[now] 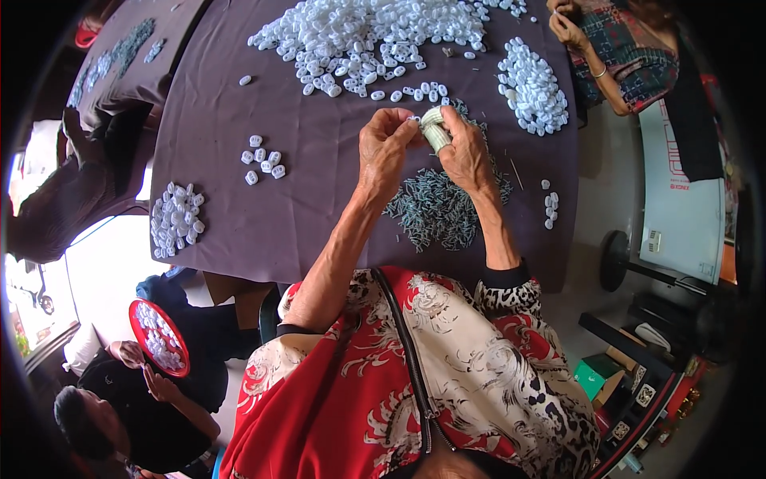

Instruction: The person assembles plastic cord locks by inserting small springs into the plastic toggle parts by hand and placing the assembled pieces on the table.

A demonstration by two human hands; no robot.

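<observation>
Both of my hands meet above the dark cloth-covered table. My left hand [386, 142] is closed in a pinch, with a small white plastic piece [414, 119] at its fingertips. Against it, my right hand [467, 152] is closed around a pale ribbed knit cloth [436, 130]; whether the cloth is worn on a finger or only held, I cannot tell. Anything under the cloth is hidden. Just below my right hand lies a heap of small grey-green pins [435, 209]. Beyond my hands spreads a large pile of white oval plastic pieces [359, 36].
More white pieces form a pile at right [533, 86], a small cluster at left [263, 160] and a heap at the left edge [177, 219]. A thin stick [516, 173] lies right of the pins. Other people sit around; one at lower left has a red tray [134, 319].
</observation>
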